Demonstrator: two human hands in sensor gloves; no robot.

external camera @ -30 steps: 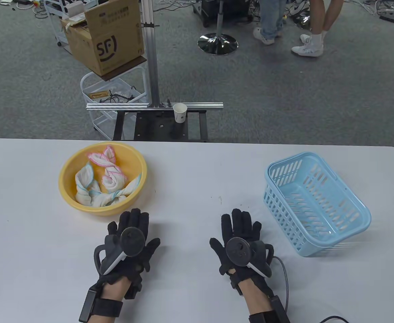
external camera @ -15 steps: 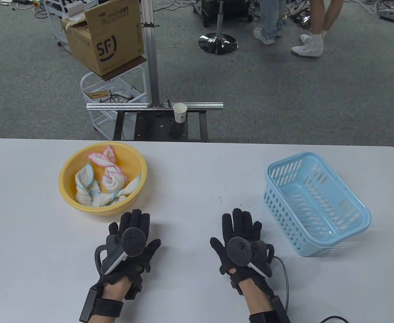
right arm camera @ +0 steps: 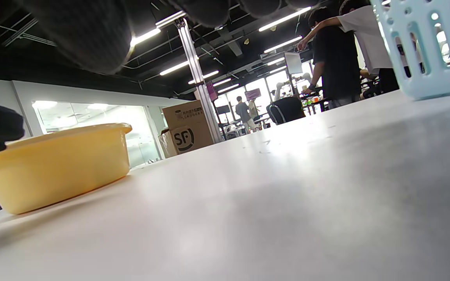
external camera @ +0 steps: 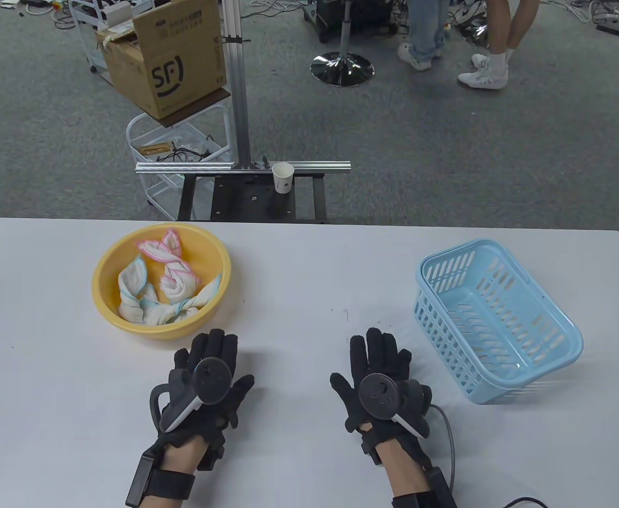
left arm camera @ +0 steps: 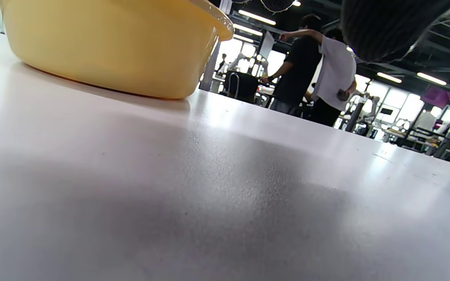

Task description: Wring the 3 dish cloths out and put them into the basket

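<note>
A yellow bowl (external camera: pixel 106 275) (left arm camera: pixel 104 47) (right arm camera: pixel 53 168) on the table's left holds the twisted white dish cloths (external camera: pixel 166 288), edged in pink and blue. A light blue slotted basket (external camera: pixel 566 330) (right arm camera: pixel 424 50) stands at the right with nothing in it. My left hand (external camera: pixel 211 360) lies flat on the table just in front of the bowl, fingers straight. My right hand (external camera: pixel 375 357) lies flat near the table's middle, left of the basket. Neither hand holds anything. The wrist views show only a dark fingertip (left arm camera: pixel 389 27) and fingers (right arm camera: pixel 84 35) at the top edge.
The white table (external camera: pixel 309 275) ends at a far edge, behind which stand a metal frame with a paper cup (external camera: pixel 283 177), a cardboard box (external camera: pixel 166 58) on a cart, and people's legs (external camera: pixel 494 47). A cable (external camera: pixel 449 439) trails from my right wrist.
Both hands have stayed flat in nearly the same place; the right hand's tracker has shifted very slightly. Bowl, cloths and basket have not moved.
</note>
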